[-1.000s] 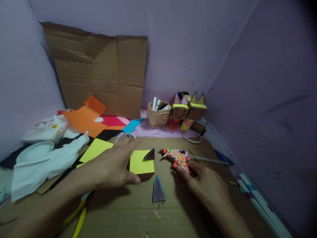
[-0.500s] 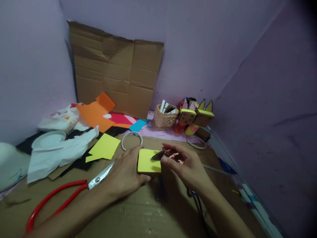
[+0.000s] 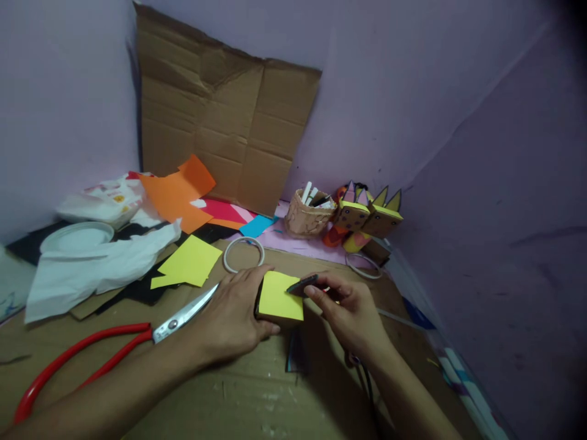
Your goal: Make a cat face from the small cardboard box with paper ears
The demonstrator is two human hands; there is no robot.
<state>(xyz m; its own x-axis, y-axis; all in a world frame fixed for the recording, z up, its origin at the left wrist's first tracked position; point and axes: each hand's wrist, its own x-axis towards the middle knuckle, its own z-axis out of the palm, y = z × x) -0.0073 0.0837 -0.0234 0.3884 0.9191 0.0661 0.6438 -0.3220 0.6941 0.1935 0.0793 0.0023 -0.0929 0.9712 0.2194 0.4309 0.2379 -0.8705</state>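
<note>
My left hand [image 3: 232, 319] grips a small cardboard box [image 3: 279, 296] from its left side, thumb along the front edge. A yellow paper sheet covers the top of the box. Between the thumb and fingers of my right hand [image 3: 352, 313] is a small dark pointed piece [image 3: 302, 284], its tip at the yellow top; whether it touches cannot be made out. On the cardboard just in front of the box lies a second dark piece [image 3: 296, 355]. Scissors with red handles [image 3: 172, 325] lie beside my left forearm, blades partly hidden by the hand.
Yellow paper [image 3: 189, 263] and a white ring [image 3: 262, 252] lie behind my left hand. White, orange and black scraps fill the left. At the back stand a pen basket [image 3: 308, 221], two cardboard figures with pointed ears [image 3: 353, 217], and a leaning cardboard sheet [image 3: 220, 110].
The dark piece in my right hand has turned flatter and shifted slightly right, still over the yellow top. The box is tilted a little, showing more of its front. The camera view has shifted.
</note>
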